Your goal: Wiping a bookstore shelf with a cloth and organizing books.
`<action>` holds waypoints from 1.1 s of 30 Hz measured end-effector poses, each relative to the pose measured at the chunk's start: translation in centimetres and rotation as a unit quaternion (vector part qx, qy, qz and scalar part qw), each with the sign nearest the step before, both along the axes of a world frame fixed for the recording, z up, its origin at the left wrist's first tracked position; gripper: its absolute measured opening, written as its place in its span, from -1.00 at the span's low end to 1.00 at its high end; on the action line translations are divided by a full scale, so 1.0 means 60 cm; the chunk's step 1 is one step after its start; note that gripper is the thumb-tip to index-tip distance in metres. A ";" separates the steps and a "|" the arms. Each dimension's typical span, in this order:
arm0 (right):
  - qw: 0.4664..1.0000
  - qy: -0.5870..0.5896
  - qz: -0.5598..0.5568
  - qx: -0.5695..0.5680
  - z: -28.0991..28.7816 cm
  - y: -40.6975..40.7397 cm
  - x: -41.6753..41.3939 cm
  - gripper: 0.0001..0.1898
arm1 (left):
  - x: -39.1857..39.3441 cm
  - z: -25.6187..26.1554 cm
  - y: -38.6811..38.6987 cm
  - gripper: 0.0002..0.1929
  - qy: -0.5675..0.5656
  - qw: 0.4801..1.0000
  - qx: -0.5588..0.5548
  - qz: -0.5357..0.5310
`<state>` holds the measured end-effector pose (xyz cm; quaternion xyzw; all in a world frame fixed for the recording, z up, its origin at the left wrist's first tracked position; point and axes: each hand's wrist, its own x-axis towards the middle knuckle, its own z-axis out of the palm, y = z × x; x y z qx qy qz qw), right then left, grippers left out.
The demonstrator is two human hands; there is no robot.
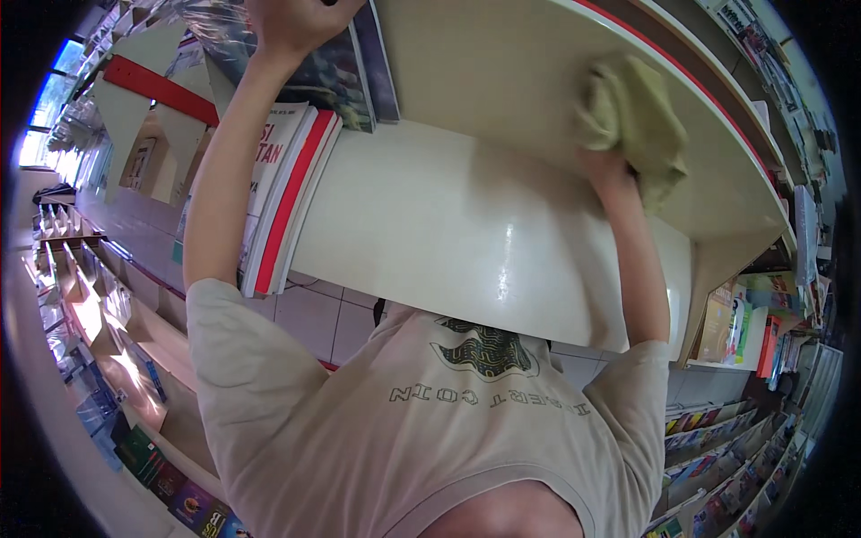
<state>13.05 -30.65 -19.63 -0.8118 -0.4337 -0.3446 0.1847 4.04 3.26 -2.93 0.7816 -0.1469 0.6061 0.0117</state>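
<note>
My right hand (603, 168) grips a yellow-green cloth (635, 118), which is bunched over the fingers and hangs down loosely. The cloth is against or close to the cream back panel (471, 74) of a shelf; blur hides the exact contact. Below it lies the glossy white shelf board (417, 215), marked by the arm's shadow. My left hand (299, 23) is at the top edge of the view, over large books in clear plastic wrap (329, 81). Its fingers are cut off, so its grip is hidden. Under my left forearm stand thick white and red books (292, 202).
A red-edged upper shelf (679, 64) curves above my right hand. To the right, a side panel (733, 262) borders a compartment of colourful books (746, 316). Display racks (726, 464) stand lower right; another shelf unit (155, 329) is on the left. Tiled floor (316, 316) shows below.
</note>
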 end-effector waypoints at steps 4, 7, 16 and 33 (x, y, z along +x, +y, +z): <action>0.710 -0.501 -0.247 -0.430 -0.006 0.165 -0.023 -0.52 | -0.007 -0.002 0.009 -0.52 0.014 1.000 0.009 0.015; 0.721 -0.541 -0.160 -0.403 0.047 0.228 -0.083 -0.58 | -0.014 -0.005 0.012 -0.52 0.034 0.999 0.003 0.017; 0.695 -0.537 -0.257 -0.402 -0.048 0.327 -0.119 -0.48 | -0.021 0.007 0.016 -0.49 0.046 0.998 0.032 0.000; 0.973 0.191 0.118 -0.063 -0.032 0.341 -0.151 -0.42 | -0.019 0.009 -0.014 -0.60 0.113 0.993 -0.019 0.027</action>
